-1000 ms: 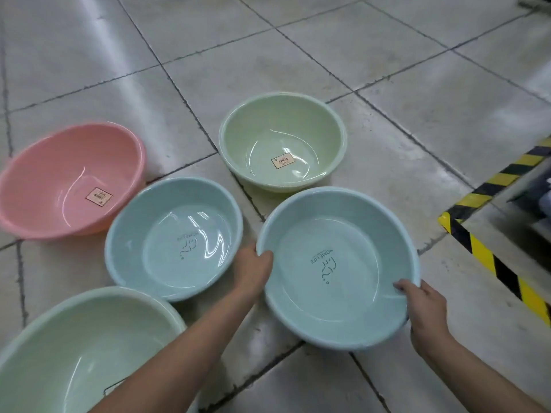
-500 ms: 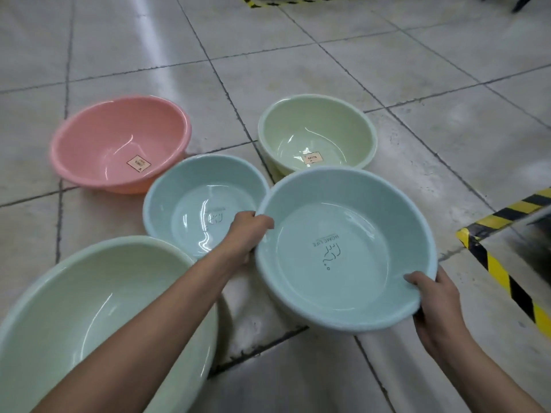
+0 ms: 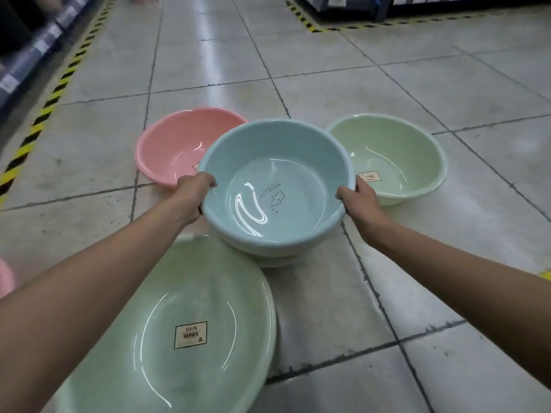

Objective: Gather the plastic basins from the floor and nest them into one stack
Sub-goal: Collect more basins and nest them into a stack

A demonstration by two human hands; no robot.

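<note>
A light blue basin [image 3: 277, 162] is held over a second blue basin [image 3: 274, 259], of which only the lower rim shows beneath it. My left hand [image 3: 193, 189] grips the top basin's left rim and my right hand [image 3: 356, 193] grips its right rim. A pink basin [image 3: 170, 144] sits on the floor behind and to the left. A pale green basin [image 3: 396, 153] sits to the right. A large green basin [image 3: 185, 323] with a CHN SERIES label lies near me at the lower left, partly under my left forearm.
The floor is grey tile [image 3: 387, 84]. Yellow-and-black hazard tape [image 3: 44, 108] runs along the left beside dark shelving, and more tape [image 3: 304, 22] borders shelving at the top right. A pink edge [image 3: 6, 281] shows at the far left.
Both hands have lifted the blue basin off the floor and carried it left onto the other blue basin. The view has tilted up, showing more of the aisle.
</note>
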